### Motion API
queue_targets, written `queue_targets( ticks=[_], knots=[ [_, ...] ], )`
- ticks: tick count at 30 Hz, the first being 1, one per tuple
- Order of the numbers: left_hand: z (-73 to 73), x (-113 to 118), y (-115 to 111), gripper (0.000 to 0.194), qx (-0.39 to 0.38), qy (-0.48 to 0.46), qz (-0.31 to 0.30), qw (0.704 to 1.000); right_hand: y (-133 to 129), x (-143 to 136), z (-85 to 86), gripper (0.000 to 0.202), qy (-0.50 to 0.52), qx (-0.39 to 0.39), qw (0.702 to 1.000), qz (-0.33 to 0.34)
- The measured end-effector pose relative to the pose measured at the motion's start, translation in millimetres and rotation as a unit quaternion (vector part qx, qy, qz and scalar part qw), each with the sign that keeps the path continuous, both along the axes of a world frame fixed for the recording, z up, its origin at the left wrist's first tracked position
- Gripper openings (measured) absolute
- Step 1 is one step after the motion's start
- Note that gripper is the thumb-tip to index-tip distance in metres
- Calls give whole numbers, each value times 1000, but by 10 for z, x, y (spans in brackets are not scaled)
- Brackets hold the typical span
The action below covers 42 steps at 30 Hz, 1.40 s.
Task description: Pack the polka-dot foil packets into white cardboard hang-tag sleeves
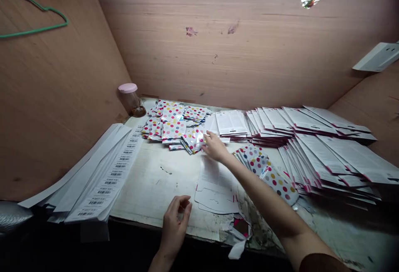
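My right hand (215, 147) reaches across the table to a folded polka-dot packet (195, 139) in glossy clear wrap, its fingers and thumb closed on the packet's right edge. Left of that packet lies a heap of similar polka-dot packets (173, 129). Close to the table's front edge, my left hand (175, 224) is loosely curled, thumb and forefinger apart, with nothing in it. Printed white cards (216, 182) lie flat below my right hand. Beneath my right forearm, partly hidden, are more dotted packets (260, 161).
Stacks of white printed cards (333, 155) with pink edges fill the right side, beside a smaller card stack (231, 123). Barcode label sheets (106, 180) lie at left. A pink-lidded jar (132, 100) stands in the back left corner. Torn covering (240, 226) marks the front edge.
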<state>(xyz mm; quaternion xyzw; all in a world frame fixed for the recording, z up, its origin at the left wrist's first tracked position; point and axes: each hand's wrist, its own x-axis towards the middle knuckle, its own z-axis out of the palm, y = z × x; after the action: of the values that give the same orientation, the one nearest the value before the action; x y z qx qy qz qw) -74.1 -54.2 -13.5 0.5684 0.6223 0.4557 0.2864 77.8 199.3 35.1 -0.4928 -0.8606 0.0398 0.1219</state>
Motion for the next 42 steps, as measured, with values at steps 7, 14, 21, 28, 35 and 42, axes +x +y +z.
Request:
queue_targets(
  ticks=[7,14,21,28,35,42],
  knots=[
    [-64,78,115,26,-1,54,13,998,-19,-535,-158,100,54,-38,997,33],
    [200,526,764,70,-130,224,77,963,-315,-141,204,52,161,-27,986,-38],
    [223,182,558,22,-95,100,102,985,-1736,330,126,34,626,-358,685,-104],
    [163,261,-58,29,-34,-111,89,989,-2285,-15,-39,43,804,-479,310,-169],
    [87,269,-136,32,-67,-75,144,984,-2302,-16,10,27,815,-506,221,-178],
    [97,407,-251,77,-204,-463,-201,839,-2433,160,60,33,821,-485,262,-152]
  ],
)
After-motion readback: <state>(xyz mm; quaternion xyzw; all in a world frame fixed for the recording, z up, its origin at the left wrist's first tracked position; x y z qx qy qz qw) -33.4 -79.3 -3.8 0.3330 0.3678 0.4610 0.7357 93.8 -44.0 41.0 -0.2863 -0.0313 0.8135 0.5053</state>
